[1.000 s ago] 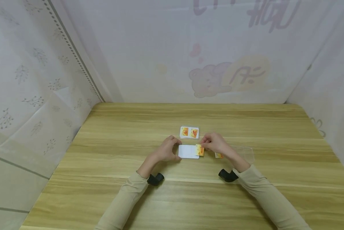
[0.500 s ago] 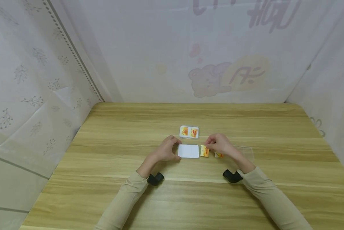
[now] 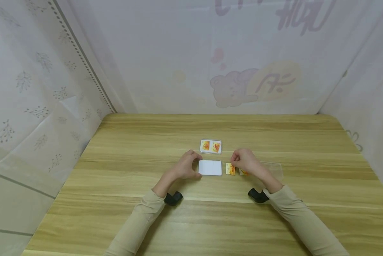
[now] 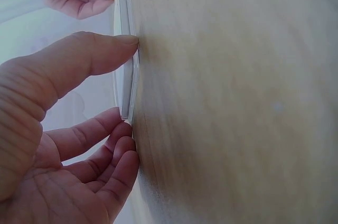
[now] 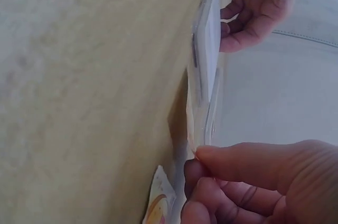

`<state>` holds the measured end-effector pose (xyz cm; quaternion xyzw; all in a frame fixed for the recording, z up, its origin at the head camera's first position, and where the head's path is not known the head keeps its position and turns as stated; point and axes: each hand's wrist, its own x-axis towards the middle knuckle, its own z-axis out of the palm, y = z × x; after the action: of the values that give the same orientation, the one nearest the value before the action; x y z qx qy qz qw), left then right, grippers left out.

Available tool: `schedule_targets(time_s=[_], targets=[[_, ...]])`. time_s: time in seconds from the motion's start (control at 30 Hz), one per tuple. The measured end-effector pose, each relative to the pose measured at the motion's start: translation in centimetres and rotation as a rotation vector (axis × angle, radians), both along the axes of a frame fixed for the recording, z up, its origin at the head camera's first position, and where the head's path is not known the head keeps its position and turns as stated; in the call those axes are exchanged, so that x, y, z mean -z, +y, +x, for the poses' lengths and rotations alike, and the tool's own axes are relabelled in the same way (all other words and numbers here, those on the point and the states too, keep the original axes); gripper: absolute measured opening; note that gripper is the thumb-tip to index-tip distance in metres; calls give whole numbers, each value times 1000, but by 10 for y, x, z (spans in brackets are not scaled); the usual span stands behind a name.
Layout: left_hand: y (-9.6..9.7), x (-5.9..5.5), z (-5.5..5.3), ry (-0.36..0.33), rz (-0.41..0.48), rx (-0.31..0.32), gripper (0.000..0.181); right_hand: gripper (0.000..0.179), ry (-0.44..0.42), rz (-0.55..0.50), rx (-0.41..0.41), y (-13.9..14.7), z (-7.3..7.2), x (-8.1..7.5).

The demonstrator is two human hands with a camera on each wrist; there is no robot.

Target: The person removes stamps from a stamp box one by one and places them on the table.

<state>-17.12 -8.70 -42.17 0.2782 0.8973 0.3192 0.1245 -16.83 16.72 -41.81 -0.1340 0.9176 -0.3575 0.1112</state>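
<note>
My left hand (image 3: 187,166) grips the left end of a flat white rectangular case (image 3: 209,168) with a clear edge, lying on the table. In the left wrist view the thumb (image 4: 105,52) is on its long side and the fingertips are right at its corner. My right hand (image 3: 246,160) pinches a small square paper card (image 3: 230,169), printed yellow and orange, by its upper right corner. The card is just right of the white case. In the right wrist view it shows edge-on as a thin slip (image 5: 190,113), tilted off the table.
Behind the white case lies another clear-edged case (image 3: 211,146) bearing two orange pictures. A second printed card (image 3: 243,172) sits partly under the right hand. A clear plastic cover (image 3: 276,169) lies to the right, partly hidden by the right wrist. The wooden table (image 3: 146,142) meets a curtain behind.
My right hand has drawn the printed card from over the white case's right end rightwards, so a gap now shows between them. The left hand and case have stayed in place.
</note>
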Motion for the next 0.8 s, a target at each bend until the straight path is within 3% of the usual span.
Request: schedule_targets(time_s=[0.57,0.8], targets=[[1,-1,2,-3,-19,-10,53,10,67,121,-16,-8,1,-3],[0,0,2,10,-11,-3,54,7,90,72,6,-5,4,-2]])
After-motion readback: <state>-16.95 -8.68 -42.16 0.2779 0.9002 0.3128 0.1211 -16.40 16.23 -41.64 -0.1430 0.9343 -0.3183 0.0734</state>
